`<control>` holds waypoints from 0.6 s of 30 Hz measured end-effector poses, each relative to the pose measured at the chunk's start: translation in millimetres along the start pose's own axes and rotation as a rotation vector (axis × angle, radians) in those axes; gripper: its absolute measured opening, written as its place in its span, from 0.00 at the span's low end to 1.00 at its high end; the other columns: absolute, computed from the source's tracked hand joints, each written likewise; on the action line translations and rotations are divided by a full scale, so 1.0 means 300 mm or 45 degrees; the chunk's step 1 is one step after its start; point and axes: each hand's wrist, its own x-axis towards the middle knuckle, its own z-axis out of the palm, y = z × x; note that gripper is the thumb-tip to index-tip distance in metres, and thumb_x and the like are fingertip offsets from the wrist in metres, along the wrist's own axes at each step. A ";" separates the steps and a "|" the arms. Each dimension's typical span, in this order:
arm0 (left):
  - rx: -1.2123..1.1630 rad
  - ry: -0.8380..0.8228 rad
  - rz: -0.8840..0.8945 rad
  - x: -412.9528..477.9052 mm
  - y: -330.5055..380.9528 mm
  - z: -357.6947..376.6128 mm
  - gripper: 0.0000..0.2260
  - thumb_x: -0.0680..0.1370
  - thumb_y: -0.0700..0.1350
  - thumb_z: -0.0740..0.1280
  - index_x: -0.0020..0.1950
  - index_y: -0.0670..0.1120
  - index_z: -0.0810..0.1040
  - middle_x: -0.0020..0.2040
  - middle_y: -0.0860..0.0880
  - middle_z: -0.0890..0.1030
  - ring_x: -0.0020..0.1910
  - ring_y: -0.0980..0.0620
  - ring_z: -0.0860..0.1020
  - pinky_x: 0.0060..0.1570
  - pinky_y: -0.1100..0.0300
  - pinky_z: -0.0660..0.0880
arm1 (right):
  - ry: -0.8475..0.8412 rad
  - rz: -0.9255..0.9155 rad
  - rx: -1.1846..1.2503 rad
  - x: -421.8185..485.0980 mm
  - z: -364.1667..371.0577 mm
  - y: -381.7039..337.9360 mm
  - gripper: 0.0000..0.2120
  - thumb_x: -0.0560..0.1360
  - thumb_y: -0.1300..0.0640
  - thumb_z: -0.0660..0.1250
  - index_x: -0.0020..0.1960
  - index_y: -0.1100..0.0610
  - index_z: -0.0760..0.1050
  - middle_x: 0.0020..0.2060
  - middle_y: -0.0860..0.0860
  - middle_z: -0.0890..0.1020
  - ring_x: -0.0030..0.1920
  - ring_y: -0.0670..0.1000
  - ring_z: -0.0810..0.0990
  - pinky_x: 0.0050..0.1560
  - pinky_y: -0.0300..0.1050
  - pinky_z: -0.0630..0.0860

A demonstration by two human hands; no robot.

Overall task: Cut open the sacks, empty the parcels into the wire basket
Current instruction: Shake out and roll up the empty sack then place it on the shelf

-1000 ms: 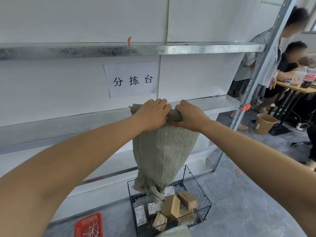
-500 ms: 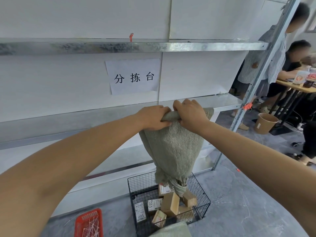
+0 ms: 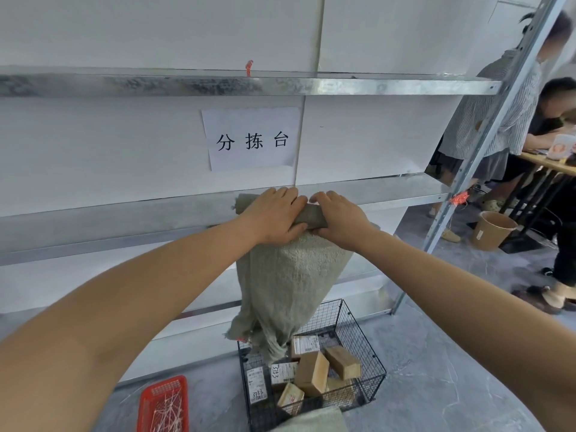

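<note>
The sack [image 3: 290, 282] hangs inverted above the wire basket [image 3: 371, 353]. Its rolled upper edge is level with the middle shelf [image 3: 124, 219], and its frayed open end droops into the rear left corner of the basket. The left hand [image 3: 274, 215] and the right hand [image 3: 339, 219] sit side by side, almost touching, on that rolled edge. The fingers [image 3: 282, 194] of both are clenched over the roll, grasping the cloth, with the left thumb tucked beneath. The parcels [image 3: 311, 372], small cardboard boxes with printed labels, lie heaped in the basket. Whether any are left inside the sack cannot be told, though its slack, narrow body suggests it is nearly or wholly empty. Handling: the sack is coarse woven cloth, soft, limp and probably light once emptied. It offers no rigid hold, so take it by the rolled closed end, where the doubled fabric gives purchase. The frayed mouth may snag on the wire mesh. The boxes appear stiff and light. Surroundings: the basket stands on a grey marbled floor [image 3: 436, 385] before galvanised shelving against a white wall bearing a paper sign [image 3: 251, 138]. A red tray [image 3: 162, 403] holding white strips lies left of the basket. To the right, people are at a desk [image 3: 551, 163], and a paper tub [image 3: 494, 230] stands on the floor near it.
</note>
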 end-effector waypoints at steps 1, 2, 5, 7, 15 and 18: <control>-0.007 0.002 0.009 -0.002 0.002 -0.001 0.20 0.80 0.55 0.53 0.65 0.43 0.65 0.60 0.43 0.70 0.58 0.45 0.70 0.56 0.54 0.65 | 0.019 0.006 -0.040 -0.001 0.005 -0.002 0.25 0.73 0.53 0.68 0.66 0.57 0.65 0.59 0.56 0.72 0.59 0.57 0.73 0.53 0.49 0.71; -0.015 0.001 0.014 -0.001 0.002 -0.002 0.19 0.80 0.54 0.54 0.65 0.43 0.65 0.60 0.43 0.70 0.58 0.45 0.70 0.57 0.54 0.66 | 0.045 0.012 -0.064 -0.002 0.009 -0.005 0.22 0.73 0.53 0.68 0.63 0.57 0.66 0.57 0.55 0.73 0.56 0.57 0.75 0.50 0.49 0.71; -0.042 -0.022 0.018 0.002 0.004 -0.006 0.17 0.80 0.53 0.56 0.63 0.43 0.67 0.60 0.44 0.71 0.57 0.46 0.71 0.55 0.54 0.69 | 0.082 0.014 -0.069 -0.002 0.014 -0.006 0.21 0.72 0.52 0.69 0.62 0.57 0.67 0.56 0.55 0.73 0.53 0.57 0.77 0.45 0.48 0.71; -0.028 -0.028 0.015 -0.003 0.003 -0.008 0.16 0.80 0.52 0.58 0.62 0.42 0.68 0.58 0.45 0.72 0.55 0.47 0.72 0.49 0.54 0.72 | 0.015 0.000 -0.051 -0.001 0.009 -0.005 0.24 0.71 0.51 0.69 0.64 0.56 0.66 0.58 0.55 0.72 0.53 0.57 0.77 0.46 0.47 0.70; 0.003 0.038 0.030 -0.015 0.010 -0.008 0.11 0.71 0.41 0.68 0.51 0.39 0.72 0.51 0.41 0.75 0.46 0.44 0.75 0.35 0.56 0.65 | -0.363 0.003 0.017 -0.007 -0.015 -0.004 0.14 0.72 0.56 0.65 0.56 0.58 0.72 0.54 0.57 0.78 0.55 0.58 0.76 0.47 0.46 0.70; -0.044 -0.085 -0.025 -0.008 0.023 -0.002 0.16 0.75 0.45 0.64 0.60 0.41 0.67 0.60 0.44 0.72 0.56 0.46 0.73 0.46 0.58 0.65 | -0.296 -0.016 -0.106 -0.015 -0.001 -0.020 0.08 0.74 0.57 0.61 0.52 0.58 0.70 0.50 0.57 0.80 0.52 0.59 0.77 0.42 0.44 0.67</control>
